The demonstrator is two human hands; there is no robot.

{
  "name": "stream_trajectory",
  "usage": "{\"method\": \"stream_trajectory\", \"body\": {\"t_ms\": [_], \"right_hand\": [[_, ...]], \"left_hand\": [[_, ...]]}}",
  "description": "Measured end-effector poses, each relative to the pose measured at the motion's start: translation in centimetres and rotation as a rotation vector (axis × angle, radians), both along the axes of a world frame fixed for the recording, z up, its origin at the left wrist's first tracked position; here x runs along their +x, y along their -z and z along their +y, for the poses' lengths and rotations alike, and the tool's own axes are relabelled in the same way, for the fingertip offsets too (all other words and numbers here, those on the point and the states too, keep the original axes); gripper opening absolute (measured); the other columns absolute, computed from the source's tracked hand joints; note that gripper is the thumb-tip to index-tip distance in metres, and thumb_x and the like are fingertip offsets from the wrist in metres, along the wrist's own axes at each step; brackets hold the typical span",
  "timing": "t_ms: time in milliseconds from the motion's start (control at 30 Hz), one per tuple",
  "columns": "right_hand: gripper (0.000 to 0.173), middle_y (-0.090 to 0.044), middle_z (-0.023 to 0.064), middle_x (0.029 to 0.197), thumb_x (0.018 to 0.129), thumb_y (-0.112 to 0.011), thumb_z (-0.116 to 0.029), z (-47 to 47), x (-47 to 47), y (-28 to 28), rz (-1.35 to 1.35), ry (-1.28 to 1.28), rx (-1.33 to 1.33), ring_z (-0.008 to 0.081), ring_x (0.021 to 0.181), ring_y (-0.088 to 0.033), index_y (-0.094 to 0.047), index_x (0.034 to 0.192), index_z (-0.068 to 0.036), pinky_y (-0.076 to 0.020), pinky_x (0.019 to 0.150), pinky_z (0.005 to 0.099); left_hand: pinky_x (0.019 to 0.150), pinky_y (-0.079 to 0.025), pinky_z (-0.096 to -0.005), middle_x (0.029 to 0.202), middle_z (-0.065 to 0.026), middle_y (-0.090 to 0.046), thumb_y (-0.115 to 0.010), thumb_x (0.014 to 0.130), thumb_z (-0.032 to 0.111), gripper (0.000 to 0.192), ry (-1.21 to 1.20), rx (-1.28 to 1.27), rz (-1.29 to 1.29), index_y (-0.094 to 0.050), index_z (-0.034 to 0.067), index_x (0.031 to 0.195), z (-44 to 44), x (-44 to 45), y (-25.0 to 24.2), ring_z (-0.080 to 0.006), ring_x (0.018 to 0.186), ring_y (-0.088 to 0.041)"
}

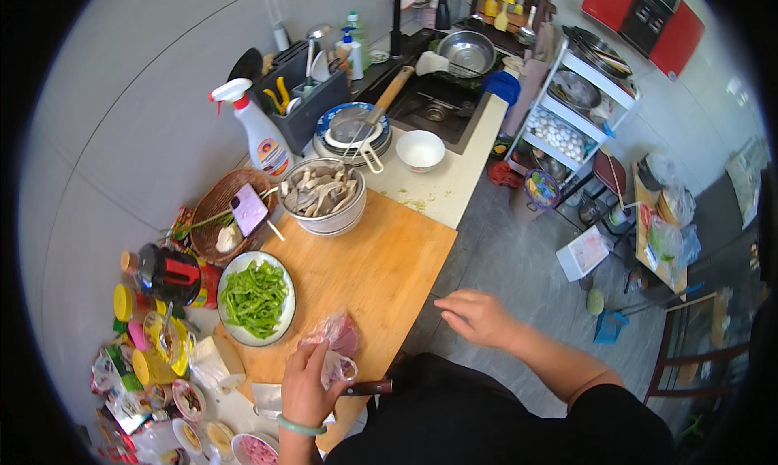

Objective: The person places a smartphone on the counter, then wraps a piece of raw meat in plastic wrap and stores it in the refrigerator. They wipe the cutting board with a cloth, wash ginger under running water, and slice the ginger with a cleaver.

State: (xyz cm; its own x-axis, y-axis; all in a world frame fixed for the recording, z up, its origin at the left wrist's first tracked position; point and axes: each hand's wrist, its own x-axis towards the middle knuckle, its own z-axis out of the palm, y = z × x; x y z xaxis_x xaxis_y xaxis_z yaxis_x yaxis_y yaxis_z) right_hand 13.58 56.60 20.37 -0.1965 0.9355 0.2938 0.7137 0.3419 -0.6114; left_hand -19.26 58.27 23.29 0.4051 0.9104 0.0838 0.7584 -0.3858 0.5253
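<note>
My left hand, with a pale green bangle at its wrist, lies at a clear plastic bag of raw meat on the wooden cutting board; whether its fingers grip the bag cannot be told. Beneath this hand is a cleaver, its dark wooden handle pointing right. My right hand is raised beyond the board's right edge, holding nothing, fingers slightly bent and apart. Sliced green peppers fill a plate at the board's left. At its back stands a metal bowl of sliced mushrooms.
A spray bottle, a wicker basket with a phone, and a soy sauce bottle line the wall side. A white bowl stands before the black sink. Seasoning jars and small bowls crowd the lower left. A shelf trolley stands right.
</note>
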Motion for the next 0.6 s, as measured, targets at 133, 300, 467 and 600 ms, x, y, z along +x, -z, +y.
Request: {"method": "stream_trajectory", "body": {"t_ms": [133, 300, 467, 600], "right_hand": [[0.024, -0.066, 0.0146, 0.101, 0.086, -0.062, -0.011, 2.0, 3.5, 1.2, -0.078, -0.013, -0.009, 0.0326, 0.096, -0.062, -0.066, 0.108, -0.003, -0.0514, 0.084, 0.0396], [0.032, -0.062, 0.0186, 0.114, 0.089, -0.056, -0.010, 11.6, 6.8, 3.3, -0.160, -0.102, -0.082, 0.0352, 0.110, -0.057, -0.059, 0.120, -0.001, -0.0472, 0.094, 0.0413], [0.039, -0.050, 0.0220, 0.133, 0.092, -0.050, -0.006, 23.8, 6.6, 6.6, -0.153, -0.286, -0.186, 0.0361, 0.125, -0.047, -0.049, 0.131, 0.002, -0.0402, 0.105, 0.0398], [0.043, -0.045, 0.0216, 0.137, 0.087, -0.051, -0.001, 29.6, 6.0, 9.2, -0.310, -0.493, -0.132, 0.0360, 0.129, -0.042, -0.049, 0.129, 0.004, -0.0376, 0.107, 0.0383]], "left_hand": [[0.078, -0.052, -0.0373, 0.104, -0.0169, -0.067, -0.087, 0.066, 0.025, 0.063, 0.063, -0.126, -0.269, -0.062, 0.001, 0.119, 0.3, 0.0, -2.4, -0.0316, 0.091, -0.064], [0.072, -0.052, -0.0316, 0.099, -0.0142, -0.069, -0.085, 0.071, 0.024, 0.055, -0.027, -0.191, -0.466, -0.064, 0.000, 0.116, 0.2, 2.3, -3.8, -0.0251, 0.085, -0.065], [0.070, -0.052, -0.0289, 0.101, -0.0118, -0.069, -0.073, 0.084, 0.014, 0.038, -0.016, -0.470, -0.619, -0.063, 0.001, 0.118, 1.8, 8.9, -3.0, -0.0224, 0.088, -0.066], [0.078, -0.051, -0.0335, 0.102, -0.0145, -0.066, -0.059, 0.093, 0.011, 0.031, 0.040, -0.562, -0.618, -0.060, 0.002, 0.123, 4.4, 15.9, 0.5, -0.0277, 0.091, -0.065]]}}
